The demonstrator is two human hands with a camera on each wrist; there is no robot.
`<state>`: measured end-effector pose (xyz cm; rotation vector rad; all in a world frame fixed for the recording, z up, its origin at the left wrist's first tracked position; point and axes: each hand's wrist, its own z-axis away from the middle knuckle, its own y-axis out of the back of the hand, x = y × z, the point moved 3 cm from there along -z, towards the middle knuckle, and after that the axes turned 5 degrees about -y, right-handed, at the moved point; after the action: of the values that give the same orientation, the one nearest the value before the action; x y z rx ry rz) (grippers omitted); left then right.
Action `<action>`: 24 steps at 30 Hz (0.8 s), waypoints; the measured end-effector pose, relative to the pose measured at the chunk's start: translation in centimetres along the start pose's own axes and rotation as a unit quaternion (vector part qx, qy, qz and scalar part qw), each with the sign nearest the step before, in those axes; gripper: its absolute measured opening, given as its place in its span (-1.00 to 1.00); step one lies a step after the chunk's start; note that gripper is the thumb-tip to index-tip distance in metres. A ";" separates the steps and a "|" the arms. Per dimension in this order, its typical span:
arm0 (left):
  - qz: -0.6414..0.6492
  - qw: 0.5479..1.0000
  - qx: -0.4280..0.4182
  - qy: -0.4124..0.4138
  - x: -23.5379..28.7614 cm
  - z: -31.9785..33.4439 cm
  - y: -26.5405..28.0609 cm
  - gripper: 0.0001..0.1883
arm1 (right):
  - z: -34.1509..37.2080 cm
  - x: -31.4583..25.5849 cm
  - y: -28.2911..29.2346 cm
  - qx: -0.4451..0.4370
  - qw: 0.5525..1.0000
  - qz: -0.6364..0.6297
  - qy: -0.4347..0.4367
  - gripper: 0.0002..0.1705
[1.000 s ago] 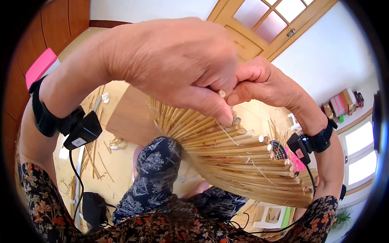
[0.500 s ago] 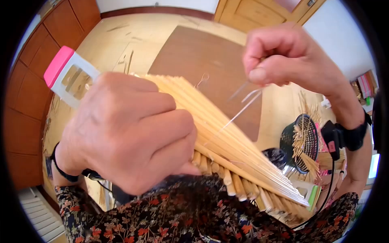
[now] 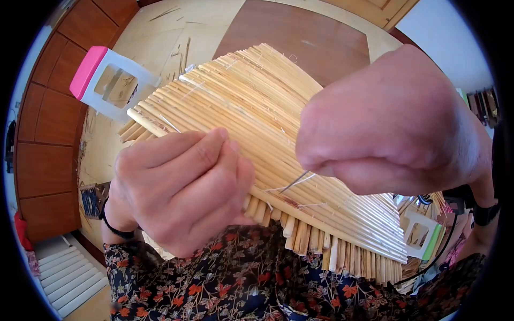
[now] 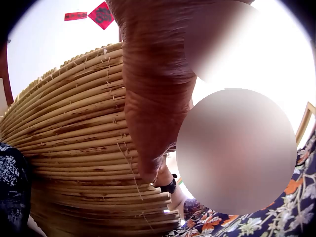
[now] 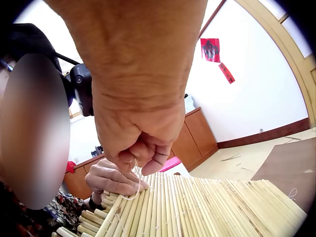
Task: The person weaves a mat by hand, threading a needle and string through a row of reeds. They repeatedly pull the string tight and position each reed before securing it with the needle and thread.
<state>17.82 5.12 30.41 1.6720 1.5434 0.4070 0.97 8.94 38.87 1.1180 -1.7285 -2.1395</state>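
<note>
A mat of straw-coloured stalks (image 3: 251, 101), stitched together with white thread, lies slanted across the lap. My left hand (image 3: 179, 187) grips its near edge, the fingertips curled over the outermost stalk. Close above the mat, my right hand (image 3: 385, 128) pinches a thin metal needle (image 3: 294, 182) that points down at the edge stalks. White thread (image 5: 132, 196) loops from the right fingertips to the mat in the right wrist view. The left wrist view shows the mat's stalk side, with a loose thread (image 4: 130, 163) hanging on it; the left fingertips are hidden there.
A pink-topped stool (image 3: 88, 72) stands on the floor at the left, near wooden cabinets (image 3: 51, 128). A brown board (image 3: 300, 35) lies on the floor beyond the mat. A white and green stool (image 3: 431, 241) is at the right, among loose stalks.
The mat has been turned and laid flatter, its stalks now running across the view. My left hand shifted onto its near edge. The right hand pulled thread away, then came down to the mat with the needle.
</note>
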 end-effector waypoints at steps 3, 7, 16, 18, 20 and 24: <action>-0.003 1.000 0.010 0.006 0.0 0.2 -0.1 -0.46 | 0.5 1.4 -1.4 0.004 1.000 0.005 -0.014 -0.90; -0.019 1.000 0.019 -0.003 -0.1 0.1 -0.4 -0.45 | 0.9 2.6 -2.4 0.025 0.999 -0.017 0.017 -0.87; -0.006 1.000 -0.021 0.006 -0.2 -0.4 -0.3 -0.51 | 0.8 3.7 -3.7 0.037 0.993 -0.106 -0.035 -0.88; -0.002 1.000 -0.025 0.008 -0.2 -0.6 -0.2 -0.51 | 0.7 1.9 -2.9 0.048 0.998 -0.020 -0.018 -0.88; 0.002 1.000 -0.029 0.011 -0.3 -0.8 -0.4 -0.51 | 0.9 2.1 -3.0 0.059 0.996 0.065 0.000 -0.89; 0.011 0.999 -0.030 0.014 -0.4 -1.1 -0.4 -0.50 | 1.4 4.8 -3.0 0.041 0.994 -0.100 0.006 -0.90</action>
<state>16.69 5.06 30.88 1.6447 1.5190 0.4874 -2.36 8.23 34.17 1.3771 -1.7820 -2.1861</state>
